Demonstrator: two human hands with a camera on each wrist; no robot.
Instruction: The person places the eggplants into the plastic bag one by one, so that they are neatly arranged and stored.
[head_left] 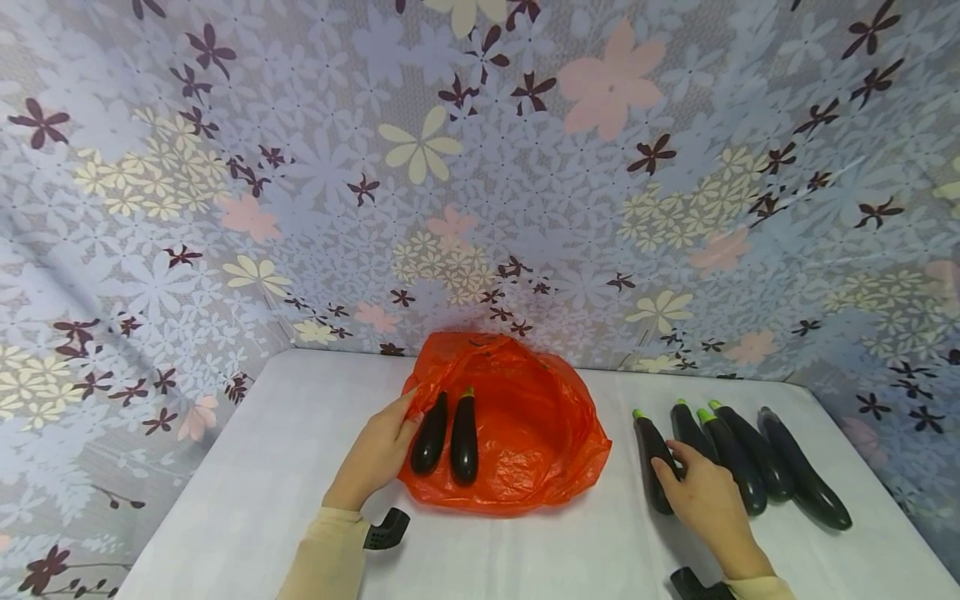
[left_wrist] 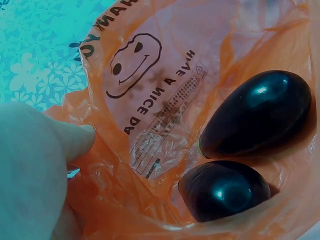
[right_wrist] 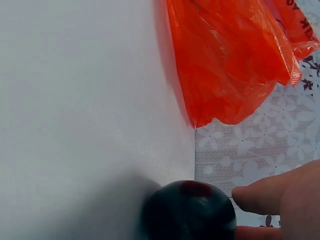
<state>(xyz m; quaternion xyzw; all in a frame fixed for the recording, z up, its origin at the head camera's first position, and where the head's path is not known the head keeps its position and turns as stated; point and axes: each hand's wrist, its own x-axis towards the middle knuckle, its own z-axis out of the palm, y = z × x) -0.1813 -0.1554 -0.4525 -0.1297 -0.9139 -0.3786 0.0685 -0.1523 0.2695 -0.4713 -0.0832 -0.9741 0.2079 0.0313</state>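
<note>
My left hand [head_left: 381, 442] pinches the left rim of a red plastic bag [head_left: 525, 467], which lies with its mouth open towards me. Inside the bag, on its left side, two dark eggplants [head_left: 464, 442] rest side by side; their rounded ends show in the left wrist view. Over on the right, my right hand [head_left: 705, 496] grips an eggplant [head_left: 648, 433] with a green tip, thumb across its side. In the right wrist view the rounded end of this eggplant [right_wrist: 187, 212] appears close up beside the thumb [right_wrist: 260, 196].
Several more eggplants [head_left: 802, 471] lie side by side at the right, just beyond my right hand. Everything stands on a white table [head_left: 247, 467]. A flower-patterned wall covering [head_left: 480, 208] rises behind the table's back edge and along its sides.
</note>
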